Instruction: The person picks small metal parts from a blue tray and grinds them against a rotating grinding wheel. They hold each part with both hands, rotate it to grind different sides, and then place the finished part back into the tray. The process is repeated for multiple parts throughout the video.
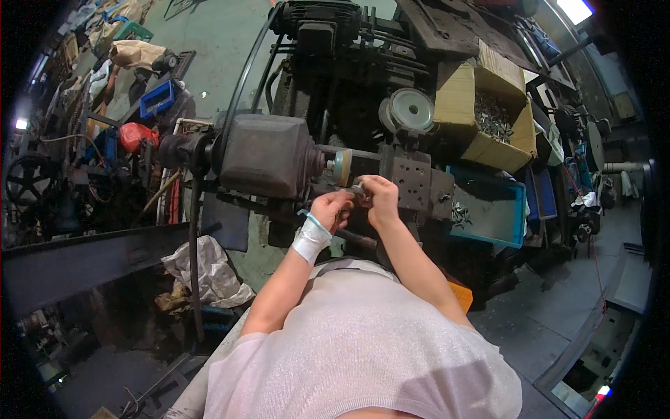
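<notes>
My left hand [329, 210], with a pale wrap and a light-blue band at the wrist, is closed in a pinch at a small grey metal part [358, 189]. From the other side my right hand [380, 198] pinches the same piece, its fingers bent and close to the left ones. The part's full shape is hidden by my fingers. Just beyond my hands is a round wheel [342, 167] with a greenish and tan rim, mounted on the spindle of a dark machine housing [266, 155]. Whether the part touches the wheel I cannot tell.
Right of my hands stands a drilled metal block [410, 178], with a pale round disc [412, 110] behind it. A cardboard box [457, 98] holds many small metal pieces. Below it is a blue-rimmed tray [522, 209] with several pieces. A white sack [209, 269] lies at lower left.
</notes>
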`<state>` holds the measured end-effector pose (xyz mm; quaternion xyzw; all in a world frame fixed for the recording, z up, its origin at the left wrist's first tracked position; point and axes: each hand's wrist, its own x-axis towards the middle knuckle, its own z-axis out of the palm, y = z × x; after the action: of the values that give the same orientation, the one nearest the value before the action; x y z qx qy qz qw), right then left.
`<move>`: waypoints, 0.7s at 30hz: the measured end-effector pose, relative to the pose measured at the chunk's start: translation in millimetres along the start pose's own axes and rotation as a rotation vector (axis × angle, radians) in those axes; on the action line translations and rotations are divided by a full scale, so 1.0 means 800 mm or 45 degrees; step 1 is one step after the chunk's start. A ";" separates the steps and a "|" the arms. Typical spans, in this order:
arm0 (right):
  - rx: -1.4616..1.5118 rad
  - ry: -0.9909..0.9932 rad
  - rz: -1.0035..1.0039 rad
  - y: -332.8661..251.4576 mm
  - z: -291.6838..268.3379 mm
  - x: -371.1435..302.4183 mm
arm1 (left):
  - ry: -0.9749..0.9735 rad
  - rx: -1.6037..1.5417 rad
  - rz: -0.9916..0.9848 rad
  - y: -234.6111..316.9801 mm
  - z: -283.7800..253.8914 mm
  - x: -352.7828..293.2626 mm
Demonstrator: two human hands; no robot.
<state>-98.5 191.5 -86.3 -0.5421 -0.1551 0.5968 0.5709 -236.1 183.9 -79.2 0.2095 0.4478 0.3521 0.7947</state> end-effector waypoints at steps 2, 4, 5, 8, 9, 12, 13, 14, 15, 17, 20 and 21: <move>0.336 -0.163 0.265 -0.027 -0.009 -0.014 | -0.116 -0.313 -0.130 -0.001 -0.008 -0.009; 0.491 -0.364 0.434 -0.057 -0.006 -0.033 | -0.176 -0.380 -0.172 -0.009 -0.017 -0.008; 0.232 -0.379 0.386 -0.055 -0.008 -0.037 | -0.164 -0.440 -0.187 -0.009 -0.014 -0.011; -0.413 -0.476 0.087 -0.042 -0.009 -0.052 | -0.085 -0.502 -0.181 -0.008 -0.003 -0.013; -0.538 -0.551 -0.107 -0.032 -0.003 -0.059 | -0.049 -0.504 -0.169 -0.009 -0.002 -0.014; -1.190 -0.629 -0.794 -0.027 0.001 -0.066 | -0.077 -0.409 -0.067 -0.021 -0.014 -0.007; -1.332 -0.622 -0.875 -0.031 0.003 -0.071 | -0.022 -0.334 -0.043 -0.021 -0.015 -0.006; -1.474 -0.614 -0.956 -0.033 0.005 -0.073 | 0.003 -0.335 -0.044 -0.022 -0.014 -0.007; -1.370 -0.566 -0.984 -0.026 0.003 -0.071 | 0.024 -0.334 -0.046 -0.019 -0.008 -0.010; -1.122 -0.445 -0.818 -0.024 0.000 -0.063 | -0.001 -0.293 -0.051 -0.013 -0.003 -0.015; -0.808 -0.295 -0.588 -0.019 -0.006 -0.045 | -0.073 -0.100 -0.022 -0.011 -0.003 -0.023; -0.734 -0.288 -0.420 -0.024 -0.005 -0.045 | -0.048 0.009 0.015 -0.011 -0.004 -0.024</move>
<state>-94.1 165.1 -55.2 -0.5791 -0.4651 0.4845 0.4622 -242.0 163.5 -75.5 0.2216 0.4328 0.3512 0.8002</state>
